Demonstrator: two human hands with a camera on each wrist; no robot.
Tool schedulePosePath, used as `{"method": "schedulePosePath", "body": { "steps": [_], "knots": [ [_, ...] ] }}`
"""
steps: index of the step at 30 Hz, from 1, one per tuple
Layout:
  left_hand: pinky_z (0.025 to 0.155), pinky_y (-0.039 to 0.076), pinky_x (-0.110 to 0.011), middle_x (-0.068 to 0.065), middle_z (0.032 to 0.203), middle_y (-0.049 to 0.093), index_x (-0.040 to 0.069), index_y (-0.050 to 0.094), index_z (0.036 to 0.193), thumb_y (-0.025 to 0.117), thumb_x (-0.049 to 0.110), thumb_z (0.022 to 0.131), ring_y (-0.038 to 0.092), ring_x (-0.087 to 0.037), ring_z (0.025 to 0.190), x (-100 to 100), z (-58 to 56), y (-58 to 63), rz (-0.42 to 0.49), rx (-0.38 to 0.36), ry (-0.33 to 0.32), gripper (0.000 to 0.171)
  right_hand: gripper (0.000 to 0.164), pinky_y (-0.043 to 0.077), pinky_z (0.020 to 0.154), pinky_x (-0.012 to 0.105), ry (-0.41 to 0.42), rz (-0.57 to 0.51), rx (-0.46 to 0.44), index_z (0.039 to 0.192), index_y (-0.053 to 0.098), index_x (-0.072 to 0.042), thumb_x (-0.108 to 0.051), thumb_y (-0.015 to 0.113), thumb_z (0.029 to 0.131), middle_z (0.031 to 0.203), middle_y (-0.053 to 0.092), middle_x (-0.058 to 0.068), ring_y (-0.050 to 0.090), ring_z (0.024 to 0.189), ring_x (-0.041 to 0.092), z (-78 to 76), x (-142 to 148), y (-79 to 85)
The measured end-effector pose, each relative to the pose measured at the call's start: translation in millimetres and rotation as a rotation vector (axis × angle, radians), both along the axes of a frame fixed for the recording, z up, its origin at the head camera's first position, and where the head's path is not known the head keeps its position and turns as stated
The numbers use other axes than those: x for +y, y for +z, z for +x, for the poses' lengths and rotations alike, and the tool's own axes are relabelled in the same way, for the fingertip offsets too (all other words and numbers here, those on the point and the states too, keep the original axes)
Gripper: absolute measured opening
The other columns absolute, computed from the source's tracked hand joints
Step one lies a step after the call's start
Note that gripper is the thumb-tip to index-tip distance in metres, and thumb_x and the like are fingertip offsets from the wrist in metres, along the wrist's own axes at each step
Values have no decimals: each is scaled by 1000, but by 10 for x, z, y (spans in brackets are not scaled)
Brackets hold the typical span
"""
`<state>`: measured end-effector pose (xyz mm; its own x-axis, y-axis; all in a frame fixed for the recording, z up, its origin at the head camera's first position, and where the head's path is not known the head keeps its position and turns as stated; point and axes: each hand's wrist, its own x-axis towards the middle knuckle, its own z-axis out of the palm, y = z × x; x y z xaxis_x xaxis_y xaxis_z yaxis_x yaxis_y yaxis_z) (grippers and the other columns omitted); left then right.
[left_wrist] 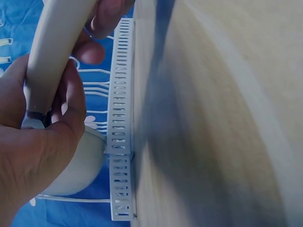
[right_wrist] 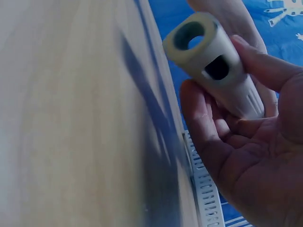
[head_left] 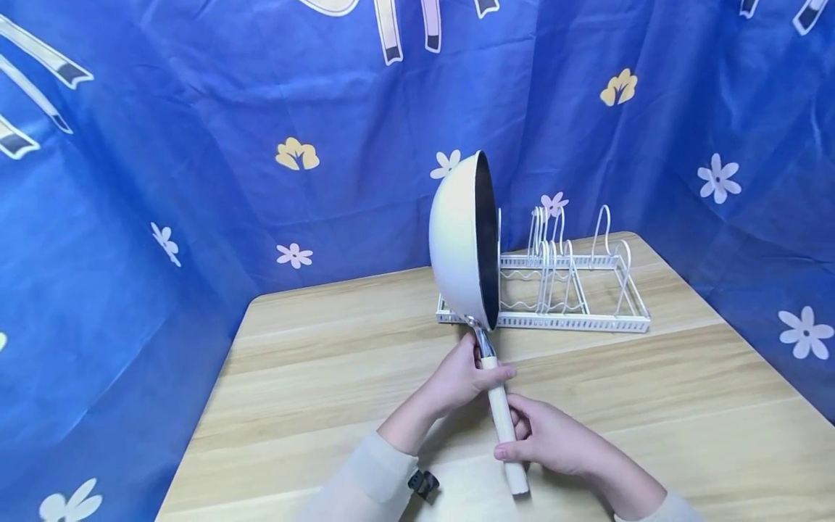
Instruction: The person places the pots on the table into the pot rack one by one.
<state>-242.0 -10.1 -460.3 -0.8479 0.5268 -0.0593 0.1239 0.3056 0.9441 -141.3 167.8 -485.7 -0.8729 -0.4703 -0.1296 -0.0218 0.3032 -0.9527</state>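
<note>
A deep white frying pan [head_left: 454, 239] with a dark inside stands on edge at the left end of a white wire rack [head_left: 574, 322], its opening facing right. Its pale handle [head_left: 501, 413] slants down toward the person. My left hand [head_left: 459, 377] grips the handle near the metal neck, thumb across the front. Lower down, my right hand [head_left: 548, 438] holds the handle close to its end, thumb on one side and curled fingers on the other. The right wrist view shows the handle's hollow end [right_wrist: 191, 40]; the left wrist view shows the pan's pale outside [left_wrist: 83, 165] beyond the hand.
Upright wire dividers [head_left: 553, 275] rise from the middle and right of the rack. The wooden table [head_left: 313, 377] ends against a blue patterned curtain [head_left: 365, 181] at the back and sides. A small black clip-like object [head_left: 424, 483] sits by the left sleeve.
</note>
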Motion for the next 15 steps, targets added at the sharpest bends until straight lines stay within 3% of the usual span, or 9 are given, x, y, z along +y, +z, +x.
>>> {"method": "schedulePosePath", "body": {
  "steps": [6,15],
  "knots": [
    [76,51,-28,0,90,60,5,47,132,85,32,80,58,-13,80,-26,-15,-41,-9,-8,-17,70,47,50,58,24,-65,188,92,108,54,-12,-36,83,80,82,61,-1,56,67,6,-2,-30,-7],
    [75,58,-24,-9,109,69,-3,37,136,79,10,85,67,-13,87,-93,-52,-50,115,-216,-88,67,53,50,57,25,-84,229,88,114,53,-11,-36,84,79,84,60,1,56,66,7,-8,-58,12]
  ]
}}
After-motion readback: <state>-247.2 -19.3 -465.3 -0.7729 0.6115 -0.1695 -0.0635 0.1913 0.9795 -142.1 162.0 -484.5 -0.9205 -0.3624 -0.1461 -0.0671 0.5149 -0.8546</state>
